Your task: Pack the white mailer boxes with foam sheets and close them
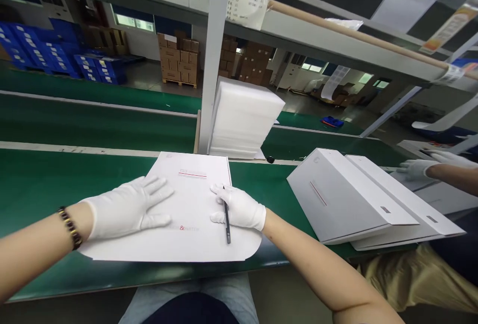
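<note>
A white cardboard box (197, 204) with red and grey print lies in front of me, its rounded flap towards my body. Gloved in white, my left hand (129, 204) rests flat on the box's left side, fingers spread. On the right side of the same box is my right hand (239, 207), also gloved, with a slim black pen (227, 224) tucked between its fingers. Those fingers touch the lid while the pen's end sticks out towards me.
White boxes (324, 199) lean together at the right, with a co-worker's gloved hands (418, 168) beyond them. A stack of white foam sheets (244, 120) stands behind my box, beside a grey post (212, 60). The green work surface (37, 184) extends left.
</note>
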`<state>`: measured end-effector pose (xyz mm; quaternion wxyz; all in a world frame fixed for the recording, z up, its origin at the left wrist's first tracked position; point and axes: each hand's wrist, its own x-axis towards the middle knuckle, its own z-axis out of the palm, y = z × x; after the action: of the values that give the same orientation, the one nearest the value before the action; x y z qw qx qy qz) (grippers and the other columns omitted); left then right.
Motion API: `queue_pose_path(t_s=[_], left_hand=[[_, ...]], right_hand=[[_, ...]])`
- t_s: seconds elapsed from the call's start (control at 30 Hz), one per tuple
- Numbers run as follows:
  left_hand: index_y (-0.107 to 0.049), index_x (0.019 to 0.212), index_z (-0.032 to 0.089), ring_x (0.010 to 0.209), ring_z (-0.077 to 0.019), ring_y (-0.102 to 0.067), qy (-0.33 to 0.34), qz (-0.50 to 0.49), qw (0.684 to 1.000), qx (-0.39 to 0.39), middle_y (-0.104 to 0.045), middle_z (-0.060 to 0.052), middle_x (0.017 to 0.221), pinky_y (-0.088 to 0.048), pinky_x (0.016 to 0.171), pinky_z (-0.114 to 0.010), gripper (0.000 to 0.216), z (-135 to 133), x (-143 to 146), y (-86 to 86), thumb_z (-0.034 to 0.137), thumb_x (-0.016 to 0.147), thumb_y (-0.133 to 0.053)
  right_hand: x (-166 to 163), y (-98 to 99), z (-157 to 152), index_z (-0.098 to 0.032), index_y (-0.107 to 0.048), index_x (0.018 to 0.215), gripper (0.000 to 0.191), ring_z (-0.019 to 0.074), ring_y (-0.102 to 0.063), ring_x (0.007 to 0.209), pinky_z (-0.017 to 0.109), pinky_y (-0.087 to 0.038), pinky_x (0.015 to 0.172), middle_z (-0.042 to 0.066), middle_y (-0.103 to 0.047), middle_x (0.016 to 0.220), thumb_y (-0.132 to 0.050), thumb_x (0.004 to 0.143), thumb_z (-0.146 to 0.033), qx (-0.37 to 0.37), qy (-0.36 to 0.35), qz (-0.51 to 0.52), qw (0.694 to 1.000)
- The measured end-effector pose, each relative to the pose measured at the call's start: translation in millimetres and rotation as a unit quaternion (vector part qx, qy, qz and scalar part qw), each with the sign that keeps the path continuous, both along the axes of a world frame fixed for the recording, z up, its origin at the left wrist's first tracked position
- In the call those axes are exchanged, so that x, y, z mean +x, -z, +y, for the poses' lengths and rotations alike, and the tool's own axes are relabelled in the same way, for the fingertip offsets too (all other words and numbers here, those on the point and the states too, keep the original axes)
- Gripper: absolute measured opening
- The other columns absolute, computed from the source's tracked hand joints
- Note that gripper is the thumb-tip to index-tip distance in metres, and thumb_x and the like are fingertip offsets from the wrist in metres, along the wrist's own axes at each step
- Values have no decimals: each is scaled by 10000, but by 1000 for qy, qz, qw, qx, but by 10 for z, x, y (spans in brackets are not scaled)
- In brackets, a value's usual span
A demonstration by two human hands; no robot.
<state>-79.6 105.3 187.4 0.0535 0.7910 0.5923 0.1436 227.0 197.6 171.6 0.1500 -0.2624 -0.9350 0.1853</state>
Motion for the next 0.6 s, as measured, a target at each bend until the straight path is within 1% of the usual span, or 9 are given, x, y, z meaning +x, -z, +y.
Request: queue_pose_path(t_s=[0.07, 0.13, 0.17, 0.23, 0.27, 0.33, 0.4, 0.5, 0.6], left_hand=[[-606, 1367, 346, 1433, -375, -394, 45, 54, 997, -45, -500, -71, 1509, -321, 1171, -519, 775, 118, -123, 52, 815, 753, -532], [-518, 1450, 272, 1470, -408, -310, 68, 108, 991, -33, -396, -132, 1571, -272, 1184, -557, 809, 126, -171, 211, 788, 831, -441], [-489, 1471, 254, 1471, -411, -304, 72, 126, 989, -4, -377, -153, 1579, -270, 1184, -555, 802, 97, -177, 311, 769, 860, -418], [-481, 1481, 248, 1455, -399, -336, 74, 141, 985, 68, -399, -171, 1566, -280, 1181, -528, 766, 18, -178, 503, 734, 892, -417], [-487, 1478, 250, 1446, -393, -354, 73, 145, 982, 93, -418, -171, 1555, -283, 1181, -518, 747, -12, -177, 577, 719, 901, -425], [-506, 1468, 261, 1435, -391, -368, 68, 149, 981, 106, -441, -160, 1545, -281, 1181, -522, 715, -20, -172, 656, 696, 901, -462], [-508, 1467, 271, 1438, -398, -363, 55, 150, 984, 76, -432, -145, 1554, -294, 1179, -536, 688, 56, -151, 640, 651, 894, -528], [-508, 1467, 259, 1447, -402, -355, 12, 156, 988, 11, -423, -149, 1558, -344, 1161, -538, 656, 268, -75, 503, 510, 876, -638], [-514, 1463, 239, 1452, -400, -349, -32, 169, 985, -9, -426, -165, 1552, -346, 1157, -564, 634, 427, 18, 350, 425, 874, -657]], right_hand=[[-73, 66, 17, -151, -532, 1330, 815, 300, -592, 1069, 466, -493, 998, 66, -647, 929, -846, 663, -499, 2, 2, 11, 1000], [-115, 167, 7, -133, -543, 1286, 916, 377, -513, 1252, 572, -379, 1119, 125, -665, 1049, -881, 558, -574, 28, -2, 40, 999], [-121, 220, -6, -134, -566, 1226, 914, 408, -465, 1311, 610, -333, 1142, 170, -649, 1156, -884, 516, -613, 47, -5, 53, 998], [-118, 312, -31, -144, -596, 1085, 867, 455, -414, 1357, 657, -315, 1135, 251, -552, 1354, -876, 460, -675, 80, -11, 59, 995], [-116, 345, -40, -147, -597, 1035, 844, 471, -406, 1360, 673, -323, 1121, 278, -510, 1402, -871, 451, -691, 92, -13, 57, 994], [-129, 384, -37, -151, -594, 991, 790, 487, -419, 1343, 698, -332, 1097, 303, -500, 1405, -871, 474, -680, 102, -10, 47, 994], [-178, 389, -2, -151, -595, 1003, 717, 487, -425, 1338, 704, -329, 1095, 305, -499, 1407, -896, 523, -591, 110, 5, 29, 994], [-295, 349, 119, -123, -595, 1068, 687, 479, -427, 1341, 673, -339, 1111, 313, -478, 1427, -947, 540, -387, 138, 44, -11, 989], [-347, 265, 256, -98, -606, 1072, 622, 457, -484, 1286, 632, -394, 1087, 313, -517, 1372, -915, 605, -370, 152, 55, -27, 986]])
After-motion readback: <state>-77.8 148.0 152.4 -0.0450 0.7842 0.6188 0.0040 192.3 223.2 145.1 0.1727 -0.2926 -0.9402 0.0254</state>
